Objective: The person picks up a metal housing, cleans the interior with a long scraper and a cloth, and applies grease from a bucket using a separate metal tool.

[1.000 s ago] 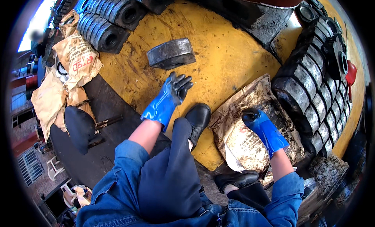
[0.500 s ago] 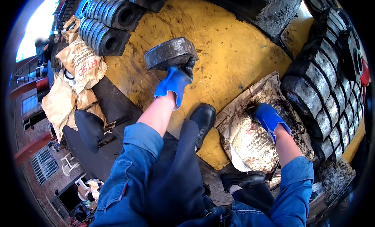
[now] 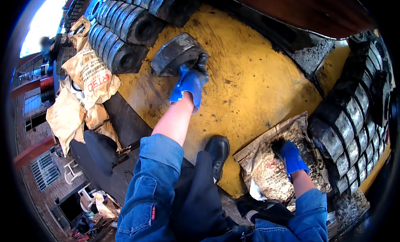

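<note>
My left hand [image 3: 191, 78], in a blue glove with blackened fingers, grips a thick dark block [image 3: 177, 54] with a curved outer face. The block is held tilted over a yellow, black-smeared surface [image 3: 241, 71]. To the right, my right hand [image 3: 293, 158], also gloved in blue, reaches down onto a paper sack [image 3: 266, 171] covered with black grime. Its blackened fingertips merge with the dark dirt on the sack, so I cannot tell how they are bent.
Rows of similar dark blocks with round holes [image 3: 125, 58] lie at the far left. Another tall stack of blocks [image 3: 333, 133] stands close on the right. Brown paper sacks [image 3: 93, 79] and a dark stool seat [image 3: 101, 150] are at left. A large reddish-brown curved panel [image 3: 300, 8] crosses the top.
The view has shifted, bringing more of the reddish-brown panel into the top. The block in my left hand has tilted, its left end lower. My right hand stays at the sack.
</note>
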### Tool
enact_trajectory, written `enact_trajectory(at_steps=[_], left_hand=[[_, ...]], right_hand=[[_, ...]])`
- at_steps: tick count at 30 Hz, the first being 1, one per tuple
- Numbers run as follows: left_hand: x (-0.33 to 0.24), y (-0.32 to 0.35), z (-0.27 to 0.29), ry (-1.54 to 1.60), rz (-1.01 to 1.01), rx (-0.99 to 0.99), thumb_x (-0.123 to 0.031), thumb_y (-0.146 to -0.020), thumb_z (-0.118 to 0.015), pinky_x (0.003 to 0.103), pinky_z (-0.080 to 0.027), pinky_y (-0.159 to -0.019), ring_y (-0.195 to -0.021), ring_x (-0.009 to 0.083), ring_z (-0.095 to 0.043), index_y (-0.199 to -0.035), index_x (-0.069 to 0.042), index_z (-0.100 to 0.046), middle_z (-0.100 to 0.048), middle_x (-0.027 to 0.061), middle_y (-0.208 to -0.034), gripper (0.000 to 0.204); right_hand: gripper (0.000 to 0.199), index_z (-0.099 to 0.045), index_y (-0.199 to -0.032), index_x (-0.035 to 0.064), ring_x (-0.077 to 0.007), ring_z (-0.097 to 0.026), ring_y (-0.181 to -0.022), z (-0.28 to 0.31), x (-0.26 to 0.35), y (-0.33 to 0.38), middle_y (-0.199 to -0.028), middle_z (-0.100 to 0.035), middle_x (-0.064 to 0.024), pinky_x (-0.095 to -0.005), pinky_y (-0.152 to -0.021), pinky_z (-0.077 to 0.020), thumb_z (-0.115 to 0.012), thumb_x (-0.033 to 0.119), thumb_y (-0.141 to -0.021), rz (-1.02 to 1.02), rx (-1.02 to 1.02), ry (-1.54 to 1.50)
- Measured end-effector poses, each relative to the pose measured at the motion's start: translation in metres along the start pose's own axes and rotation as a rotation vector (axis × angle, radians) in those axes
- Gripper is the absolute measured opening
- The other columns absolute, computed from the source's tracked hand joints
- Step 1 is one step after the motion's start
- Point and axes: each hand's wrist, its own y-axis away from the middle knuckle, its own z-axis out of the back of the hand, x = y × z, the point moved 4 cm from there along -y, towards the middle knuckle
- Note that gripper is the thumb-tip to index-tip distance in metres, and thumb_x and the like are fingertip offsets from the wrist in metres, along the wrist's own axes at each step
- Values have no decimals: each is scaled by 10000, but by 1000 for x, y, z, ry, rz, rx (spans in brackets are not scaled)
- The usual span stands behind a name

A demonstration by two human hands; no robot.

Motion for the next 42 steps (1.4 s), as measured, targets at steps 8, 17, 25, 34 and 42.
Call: enact_trajectory(at_steps=[8, 17, 25, 34, 42], left_hand=[[-67, -42, -44, 36, -183, 22, -292, -978, -519, 255, -526, -592, -891, 200, -683, -1139, -122, -644, -699, 42, -1098, 265], [-80, -57, -57, 96, -123, 60, -338, -975, -468, 272, -501, -631, -926, 127, -673, -1188, -145, -631, -676, 44, -1222, 331], [-58, 17, -66, -834, -250, 33, -259, -952, -539, 306, -530, -637, -872, 203, -707, -1165, -78, -620, -700, 104, -1129, 291], [-144, 86, -136, -2246, -1631, 211, -359, -752, -800, 402, -472, -1018, -1141, 310, -615, -1389, 24, -447, -618, 214, -1242, 823], [-133, 70, -122, -2484, -1397, -249, -554, -632, -794, 442, -508, -935, -1103, 389, -618, -1400, 6, -421, -615, 228, -1232, 1021]], right_hand=[[404, -714, -1094, 188, -336, -674, -995, -10, -8, -13, -1046, -711, -131, -412, -841, -526, -635, 499, -849, -192, 74, -28], [203, -700, -983, 59, -167, -630, -657, -35, -33, -20, -791, -707, -96, -342, -618, -512, -719, 205, -843, -81, -7, -292], [241, -686, -979, 24, -147, -627, -648, -60, -64, -35, -748, -692, -105, -338, -590, -515, -683, 241, -877, -128, 24, -266], [252, -723, -1014, 96, -207, -690, -723, -28, -37, -18, -835, -729, -116, -357, -659, -533, -695, 272, -834, -83, -56, -132], [268, -732, -1029, 111, -198, -682, -701, -43, -46, -24, -840, -730, -108, -344, -670, -537, -719, 286, -826, -43, -25, -257]])
